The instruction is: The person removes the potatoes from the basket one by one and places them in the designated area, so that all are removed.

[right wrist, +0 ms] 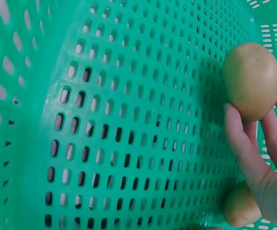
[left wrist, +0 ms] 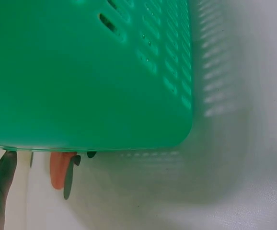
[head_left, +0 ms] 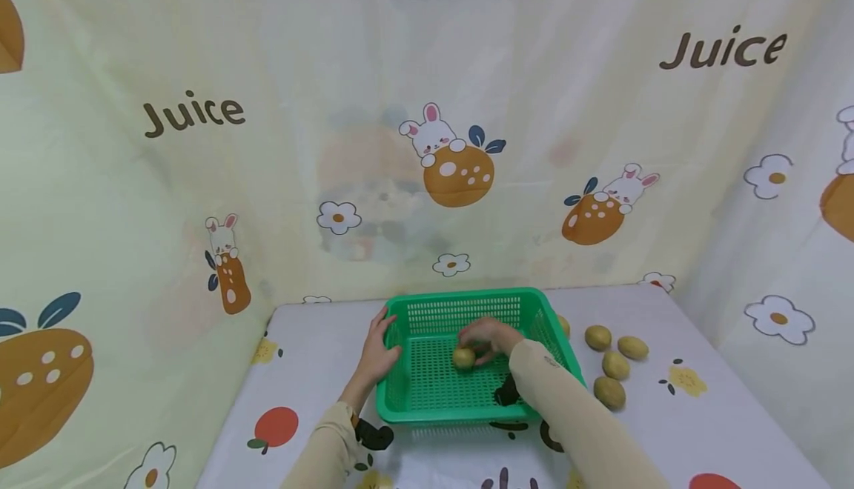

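Note:
A green plastic basket with slotted walls and floor stands on the table. My left hand holds its left rim, the thumb lying over the edge; in the left wrist view a finger meets the rim beside the basket's outer wall. Inside the basket, my right hand grips a yellowish potato between thumb and fingers, close over the floor. The right wrist view shows this potato at the fingertips, and a second potato on the basket floor below the hand.
Right of the basket, several loose potatoes lie on the patterned tablecloth; one is partly hidden behind the basket's right wall. A printed curtain hangs behind the table and at both sides.

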Tool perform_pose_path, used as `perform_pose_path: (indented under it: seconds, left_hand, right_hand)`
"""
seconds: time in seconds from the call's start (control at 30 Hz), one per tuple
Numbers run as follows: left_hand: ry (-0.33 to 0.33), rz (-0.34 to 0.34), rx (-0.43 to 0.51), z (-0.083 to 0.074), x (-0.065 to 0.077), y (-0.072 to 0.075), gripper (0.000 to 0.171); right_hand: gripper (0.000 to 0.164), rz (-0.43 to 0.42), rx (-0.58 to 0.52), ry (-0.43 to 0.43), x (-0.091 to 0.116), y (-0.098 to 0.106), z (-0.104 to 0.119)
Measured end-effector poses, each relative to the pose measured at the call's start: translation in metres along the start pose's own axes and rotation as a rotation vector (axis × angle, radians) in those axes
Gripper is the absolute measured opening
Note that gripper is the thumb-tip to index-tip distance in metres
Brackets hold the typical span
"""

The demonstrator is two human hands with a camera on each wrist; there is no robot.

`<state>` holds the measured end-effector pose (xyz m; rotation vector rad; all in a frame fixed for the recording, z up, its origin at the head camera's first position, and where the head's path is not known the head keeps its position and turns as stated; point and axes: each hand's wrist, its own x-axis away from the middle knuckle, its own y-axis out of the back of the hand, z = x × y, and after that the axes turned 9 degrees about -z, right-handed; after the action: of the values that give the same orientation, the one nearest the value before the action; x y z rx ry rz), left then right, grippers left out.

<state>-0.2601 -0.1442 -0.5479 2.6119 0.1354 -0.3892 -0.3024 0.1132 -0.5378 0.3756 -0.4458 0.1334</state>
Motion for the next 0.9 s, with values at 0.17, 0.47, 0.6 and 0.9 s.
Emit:
perform_pose_path:
  seconds: [0.17, 0.47, 0.6, 0.9]
  left_hand:
    - [0.01, -0.006, 0.011, 0.0, 0.002, 0.001, 0.071]
    - [0.014, 0.007, 0.01, -0.001, -0.001, 0.0, 0.071]
    - [0.009, -0.002, 0.008, -0.001, -0.002, 0.001, 0.07]
    - [0.005, -0.006, 0.009, -0.001, 0.0, 0.002, 0.071]
  right_hand:
    - [0.041, 0.008, -0.049, 0.05, 0.001, 0.007, 0.004]
    - [0.044, 0.005, -0.123, 0.116, 0.006, 0.018, 0.018]
    - [0.047, 0.018, -0.136, 0.125, 0.008, 0.018, 0.023]
    - [0.05, 0.042, -0.204, 0.165, 0.015, 0.035, 0.02]
